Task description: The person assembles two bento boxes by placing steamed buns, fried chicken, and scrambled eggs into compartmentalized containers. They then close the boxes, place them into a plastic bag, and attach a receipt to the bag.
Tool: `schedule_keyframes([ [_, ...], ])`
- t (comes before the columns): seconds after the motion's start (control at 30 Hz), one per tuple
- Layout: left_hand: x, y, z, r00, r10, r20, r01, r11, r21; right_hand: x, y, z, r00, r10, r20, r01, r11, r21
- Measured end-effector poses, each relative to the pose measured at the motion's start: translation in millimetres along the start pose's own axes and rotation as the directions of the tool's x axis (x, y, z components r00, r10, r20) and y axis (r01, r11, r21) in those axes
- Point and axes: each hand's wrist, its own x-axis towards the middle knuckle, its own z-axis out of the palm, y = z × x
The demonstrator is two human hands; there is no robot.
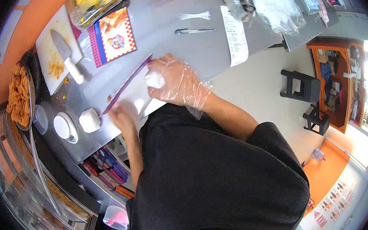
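Observation:
My left hand (122, 118) pinches the lower end of a flat printed paper packet (136, 86), tilted edge-up, with a purple and red rim and a white face toward me. My right hand (176, 82), in a clear plastic glove, is at its other end, fingers curled. A small white rounded thing (155, 79) shows at the right fingers; its kind is not clear. Left of my left hand, a white wrapped lump (89, 120) sits on the steel table (161, 47) beside a small white kitchen scale (65, 127).
A white cutting board (52, 36) with a knife (67, 55) lies far left, near a printed packet (112, 37) and a container of yellow food (93, 5). Fried food fills a strainer (20, 97). A pen (195, 30), receipt (235, 37) and plastic bags (275, 6) lie farther right.

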Motion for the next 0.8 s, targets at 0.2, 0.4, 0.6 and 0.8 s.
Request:
schedule_keyframes([
  [0.2,-0.7,61.2,91.1,0.947,0.109,0.301,-0.157,0.977,0.142,18.4,14.4,20.0,0.988,0.061,-0.143,-0.104,0.941,-0.321],
  [0.4,9.0,86.9,97.7,0.857,0.099,0.505,-0.215,0.961,0.176,28.6,56.2,34.8,0.971,0.239,-0.019,-0.225,0.881,-0.416],
  [0.6,71.1,91.3,62.4,0.856,0.133,0.500,-0.139,0.990,-0.025,23.1,63.5,21.0,0.979,0.165,-0.123,-0.192,0.946,-0.260],
  [0.8,172.6,101.1,126.9,0.973,0.179,0.143,-0.229,0.742,0.630,26.4,87.0,24.3,0.955,0.172,-0.243,-0.246,0.916,-0.318],
])
